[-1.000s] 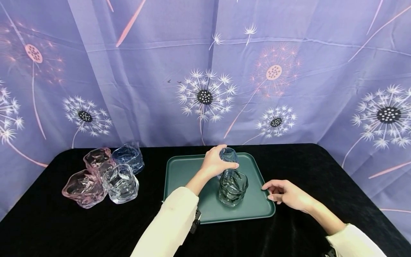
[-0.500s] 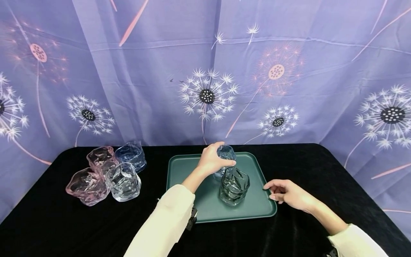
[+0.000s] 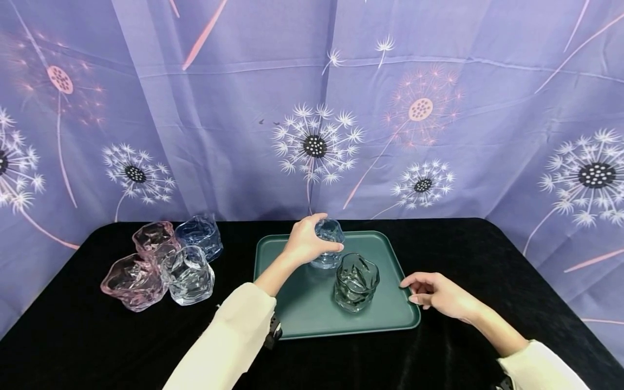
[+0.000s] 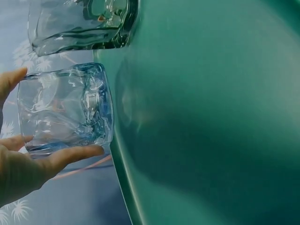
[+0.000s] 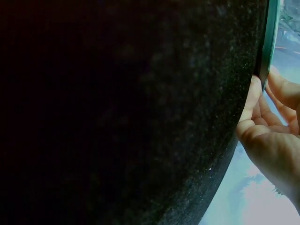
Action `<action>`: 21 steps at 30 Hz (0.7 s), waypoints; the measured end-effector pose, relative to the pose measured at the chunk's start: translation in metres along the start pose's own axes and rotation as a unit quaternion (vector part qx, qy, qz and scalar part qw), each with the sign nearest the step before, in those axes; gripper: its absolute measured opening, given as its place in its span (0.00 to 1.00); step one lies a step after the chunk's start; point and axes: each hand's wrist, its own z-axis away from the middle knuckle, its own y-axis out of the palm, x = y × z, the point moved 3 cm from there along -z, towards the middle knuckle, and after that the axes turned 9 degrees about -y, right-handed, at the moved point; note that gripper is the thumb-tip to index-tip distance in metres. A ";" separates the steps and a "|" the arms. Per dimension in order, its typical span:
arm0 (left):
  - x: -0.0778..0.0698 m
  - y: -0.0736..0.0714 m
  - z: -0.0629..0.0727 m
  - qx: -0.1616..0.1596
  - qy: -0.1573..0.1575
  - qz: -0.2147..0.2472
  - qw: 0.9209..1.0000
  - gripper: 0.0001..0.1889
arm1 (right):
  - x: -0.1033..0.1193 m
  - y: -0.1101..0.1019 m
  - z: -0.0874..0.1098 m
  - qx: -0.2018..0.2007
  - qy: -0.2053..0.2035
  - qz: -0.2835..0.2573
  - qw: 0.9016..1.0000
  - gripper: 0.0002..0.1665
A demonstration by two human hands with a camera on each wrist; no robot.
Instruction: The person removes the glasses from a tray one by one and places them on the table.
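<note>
My left hand point(image 3: 306, 241) grips a pale blue wavy glass point(image 3: 329, 244) from its left side, over the rear middle of the green tray point(image 3: 312, 319). In the left wrist view the blue glass point(image 4: 68, 110) is upright against the tray surface; whether its base touches cannot be told. A smoky green glass point(image 3: 356, 283) stands on the tray, just in front and to the right, apart from the blue one. My right hand point(image 3: 441, 295) pinches the tray's right rim near the front corner, finger and thumb at the edge point(image 5: 269, 44).
Left of the tray, two pink glasses point(image 3: 132, 284), a clear glass point(image 3: 187, 276) and a darker blue glass point(image 3: 199, 238) stand close together on the black tablecloth point(image 3: 122, 346). A purple dandelion-print curtain point(image 3: 234, 135) hangs right behind the table.
The left hand has moved left with the blue glass, opening a gap between it and the smoky green glass. My right hand stays at the tray rim.
</note>
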 end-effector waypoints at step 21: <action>0.013 -0.035 0.029 -0.002 0.005 -0.047 0.999 0.41 | -0.001 0.000 0.000 0.004 -0.006 -0.011 1.000 0.15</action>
